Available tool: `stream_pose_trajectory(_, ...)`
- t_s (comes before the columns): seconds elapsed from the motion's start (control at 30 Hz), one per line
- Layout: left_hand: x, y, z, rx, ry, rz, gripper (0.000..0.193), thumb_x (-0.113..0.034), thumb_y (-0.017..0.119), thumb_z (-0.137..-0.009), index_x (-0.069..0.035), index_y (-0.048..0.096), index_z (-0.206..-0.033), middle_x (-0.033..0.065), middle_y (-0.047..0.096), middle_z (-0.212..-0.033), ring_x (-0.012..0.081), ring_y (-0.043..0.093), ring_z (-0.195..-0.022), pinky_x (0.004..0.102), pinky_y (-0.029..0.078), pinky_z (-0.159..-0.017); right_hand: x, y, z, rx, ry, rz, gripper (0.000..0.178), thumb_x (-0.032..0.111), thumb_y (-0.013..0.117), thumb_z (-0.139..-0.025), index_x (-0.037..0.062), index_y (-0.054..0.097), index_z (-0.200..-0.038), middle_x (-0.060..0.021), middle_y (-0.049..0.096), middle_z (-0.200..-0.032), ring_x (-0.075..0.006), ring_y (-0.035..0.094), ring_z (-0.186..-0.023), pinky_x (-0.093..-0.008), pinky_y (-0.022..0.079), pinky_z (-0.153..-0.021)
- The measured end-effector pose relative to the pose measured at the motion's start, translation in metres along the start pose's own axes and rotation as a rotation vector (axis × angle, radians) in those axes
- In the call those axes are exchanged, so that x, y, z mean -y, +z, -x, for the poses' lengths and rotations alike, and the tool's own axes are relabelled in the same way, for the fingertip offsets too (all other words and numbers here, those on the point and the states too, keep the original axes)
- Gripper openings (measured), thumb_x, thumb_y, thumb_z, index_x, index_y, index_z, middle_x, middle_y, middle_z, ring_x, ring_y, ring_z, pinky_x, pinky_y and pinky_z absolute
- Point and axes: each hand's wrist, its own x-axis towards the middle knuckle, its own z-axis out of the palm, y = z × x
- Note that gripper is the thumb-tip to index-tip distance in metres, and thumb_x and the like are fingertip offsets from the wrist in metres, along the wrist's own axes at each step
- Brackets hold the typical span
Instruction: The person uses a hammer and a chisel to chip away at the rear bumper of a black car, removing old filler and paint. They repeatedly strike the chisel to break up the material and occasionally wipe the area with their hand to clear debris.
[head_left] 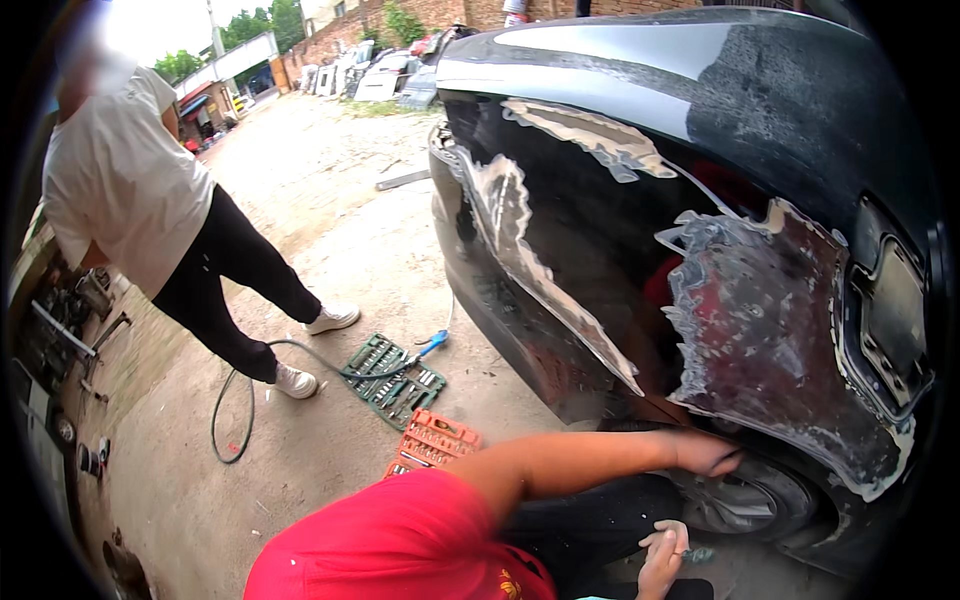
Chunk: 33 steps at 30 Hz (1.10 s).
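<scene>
While the left hand (712, 456) reaches over the wheel (738, 505) at the lower edge of the car (585, 235), grip unclear, the right hand (660, 558) half-curls, contents uncertain; slipping could scrape knuckles on metal.

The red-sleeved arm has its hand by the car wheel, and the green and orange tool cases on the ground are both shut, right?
Not shut: the head view shows the green tool case and the orange tool case both lying open. The hand is by the car wheel, as you said.
</scene>
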Motion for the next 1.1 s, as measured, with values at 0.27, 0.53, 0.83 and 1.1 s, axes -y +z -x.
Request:
stream_pose_trajectory(0.27,-0.001,0.002,-0.001,-0.090,-0.015,-0.035,0.033,-0.030,0.053,-0.099,0.000,0.067,-0.096,0.0281,0.068,-0.094,0.0473,0.067,-0.088,0.0515,0.054,-0.079,0.030,0.005,0.009,-0.147,-0.064,0.087,0.028,0.021,0.047,-0.108,0.0003,0.065,-0.112,-0.0024,0.061,-0.071,-0.0092,0.046,-0.058,-0.0263,0.038,-0.054)
stream_pose_trajectory(0.53,-0.001,0.005,0.001,-0.180,0.060,-0.142,0.023,-0.023,0.058,-0.094,-0.001,0.067,-0.093,0.0267,0.068,-0.092,0.0465,0.065,-0.088,0.0499,0.054,-0.076,0.009,0.006,0.000,-0.460,-0.256,-0.306,0.021,0.015,0.057,-0.104,-0.0006,0.062,-0.117,0.0003,0.052,-0.071,-0.0100,0.046,-0.059,-0.0255,0.040,-0.052)
stream_pose_trajectory(0.83,-0.029,-0.008,0.003,-0.283,0.090,-0.222,0.022,-0.022,0.059,-0.094,-0.001,0.065,-0.101,0.0269,0.067,-0.093,0.0465,0.066,-0.087,0.0508,0.055,-0.077,0.027,-0.009,0.004,-0.505,-0.336,-0.251,0.021,0.024,0.066,-0.099,0.0038,0.063,-0.102,0.0012,0.048,-0.067,-0.0079,0.042,-0.052,-0.0240,0.032,-0.046)
stream_pose_trajectory(1.1,-0.026,-0.008,0.001,-0.270,0.098,-0.245,0.021,-0.021,0.059,-0.092,-0.002,0.064,-0.099,0.0269,0.065,-0.092,0.0472,0.064,-0.084,0.0522,0.054,-0.076,0.003,-0.039,-0.039,0.000,-0.935,-0.279,0.019,0.016,0.061,-0.100,-0.0010,0.066,-0.097,-0.0017,0.054,-0.066,-0.0112,0.047,-0.055,-0.0266,0.039,-0.052)
